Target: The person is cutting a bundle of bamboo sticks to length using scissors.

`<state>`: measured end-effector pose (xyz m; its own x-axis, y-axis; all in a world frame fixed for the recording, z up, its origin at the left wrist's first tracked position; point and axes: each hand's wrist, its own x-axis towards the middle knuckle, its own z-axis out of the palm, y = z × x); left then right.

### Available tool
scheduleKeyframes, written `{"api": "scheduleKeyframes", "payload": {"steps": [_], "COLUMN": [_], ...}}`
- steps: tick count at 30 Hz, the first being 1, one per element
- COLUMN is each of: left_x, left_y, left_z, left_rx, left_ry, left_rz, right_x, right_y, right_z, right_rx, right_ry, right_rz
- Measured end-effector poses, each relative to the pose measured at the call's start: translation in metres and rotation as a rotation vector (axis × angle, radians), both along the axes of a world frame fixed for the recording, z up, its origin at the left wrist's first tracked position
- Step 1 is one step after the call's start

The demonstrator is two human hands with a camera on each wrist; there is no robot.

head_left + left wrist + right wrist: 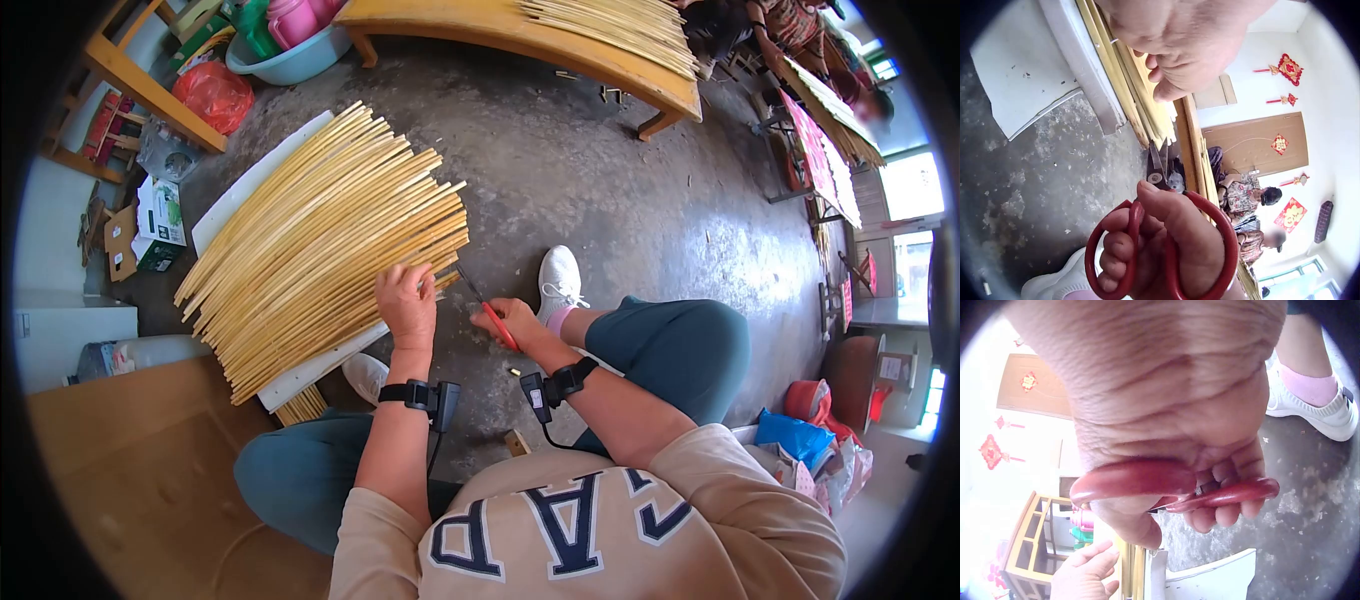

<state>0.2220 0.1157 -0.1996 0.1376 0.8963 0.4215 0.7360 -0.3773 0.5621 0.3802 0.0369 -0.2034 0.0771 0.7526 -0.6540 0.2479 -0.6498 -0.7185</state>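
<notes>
Long pale-yellow sticks (320,230) lie side by side in a wide layer on a white board (262,180). My left hand (408,305) is at their near right ends, fingers curled down onto them; the left wrist view shows its fingertips (1159,81) against the sticks (1138,94). My right hand (515,325) grips red-handled scissors (497,322), thumb and fingers through the loops. In the left wrist view the scissor blades (1159,159) stand slightly apart, their tips at the stick ends. The right wrist view shows my right hand (1172,412) round the red handles (1135,481).
A wooden bench (480,35) bears more sticks at the top. A blue basin (300,62), red bag (213,95) and open box (160,225) stand at the left. White shoes (560,278) flank the work. People sit near a long table at the upper right.
</notes>
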Motion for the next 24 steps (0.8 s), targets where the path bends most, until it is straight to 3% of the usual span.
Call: {"api": "scheduleKeyframes", "payload": {"steps": [6, 12, 24], "left_x": [0.012, 0.011, 0.013], "left_y": [0.01, 0.01, 0.003], "left_z": [-0.001, -0.005, 0.001], "left_rx": [-0.056, -0.046, 0.047], "left_ry": [0.135, 0.12, -0.001], "left_rz": [-0.057, -0.137, -0.098], "right_x": [0.001, -0.003, -0.007], "right_y": [0.0, 0.0, 0.003], "right_z": [0.004, 0.005, 0.01], "right_rx": [0.013, -0.003, 0.032], "right_ry": [0.053, 0.062, 0.04], "right_rz": [0.001, -0.012, -0.03]}}
